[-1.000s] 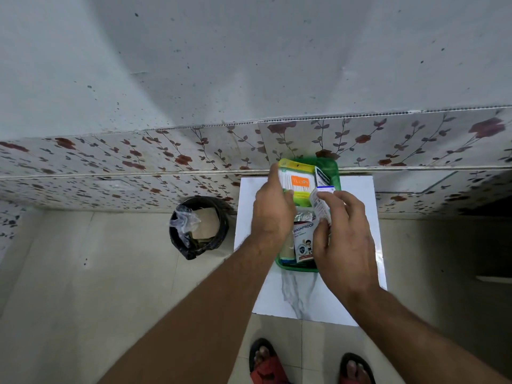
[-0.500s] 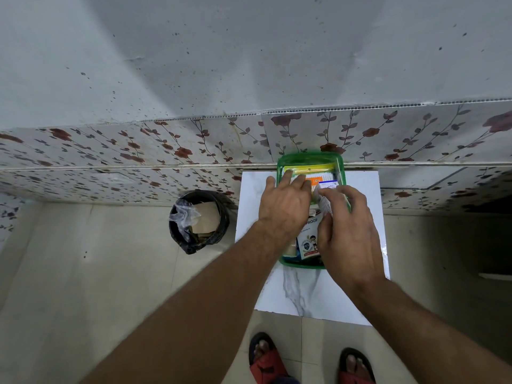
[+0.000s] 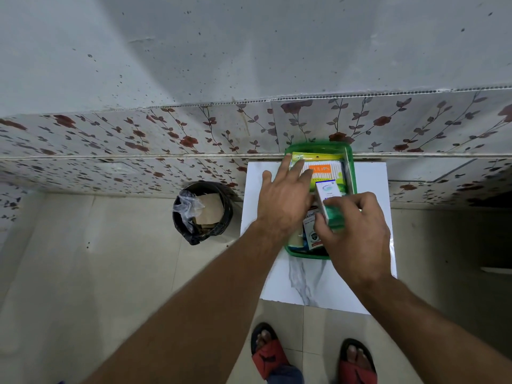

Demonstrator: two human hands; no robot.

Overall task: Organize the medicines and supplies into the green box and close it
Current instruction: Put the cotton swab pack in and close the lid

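Note:
The green box (image 3: 349, 159) stands open on a small white table (image 3: 368, 176) against the wall. A yellow-green packet of cotton swabs with an orange label (image 3: 321, 171) lies in its far end. My left hand (image 3: 285, 198) rests over the box's left side, fingers spread, fingertips on the swab packet. My right hand (image 3: 357, 234) grips a small white medicine carton (image 3: 328, 194) above the box's middle. Under the hands a white "washproof" bandage pack (image 3: 311, 231) shows near the box's near end. Other contents are hidden by my hands.
A black bin (image 3: 202, 212) lined with a bag, holding cardboard and clear plastic, stands on the floor left of the table. The floral-tiled wall (image 3: 166, 139) runs directly behind. My feet in red sandals (image 3: 270, 353) are below the table's near edge.
The swab packet went from my raised left hand down into the box's far end, and that hand opened flat over it. My right hand kept the white carton, tilting it over the box.

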